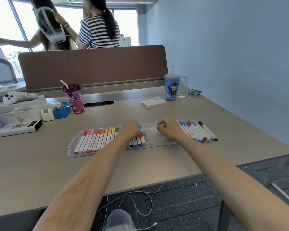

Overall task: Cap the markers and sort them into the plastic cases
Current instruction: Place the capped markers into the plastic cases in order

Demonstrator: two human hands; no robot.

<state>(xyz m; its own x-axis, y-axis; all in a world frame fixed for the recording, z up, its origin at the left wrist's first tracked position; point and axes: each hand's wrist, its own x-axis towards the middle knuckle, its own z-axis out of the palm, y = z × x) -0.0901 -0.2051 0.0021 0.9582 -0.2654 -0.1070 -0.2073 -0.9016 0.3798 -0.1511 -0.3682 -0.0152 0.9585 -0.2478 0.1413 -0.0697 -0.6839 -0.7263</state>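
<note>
Setting: beige desk against a blue-grey wall, brown partition along the far edge, two people beyond it, no part of the work.

Right hand: fingers curled, thumb and forefinger pinching a white-barrelled marker. Only a short end showing, pointed toward the other hand. Cap on or off: not discernible.

Left hand: near the right hand, fingers bent down onto the light-blue marker. Pinching or merely pressing: cannot tell.

Right case: clear plastic, directly beneath both hands. Four markers, black through light blue, under the left fingertips; bare slots under the right hand.

Left case: outboard of the left hand, close against the right case, filled with a red-to-teal row.

Loose markers: outboard of the right hand, fanned on the desk in blues, purples and browns, seemingly capped.

Step, as judged: sorting the cool colours into the right case, well past halfway.

Next move, as judged: cap check on the pinched marker, then lowering it parallel into the slot just beside the light-blue marker, neighbours steadied by the left fingers. After that, an outward reach to the loose markers.
</note>
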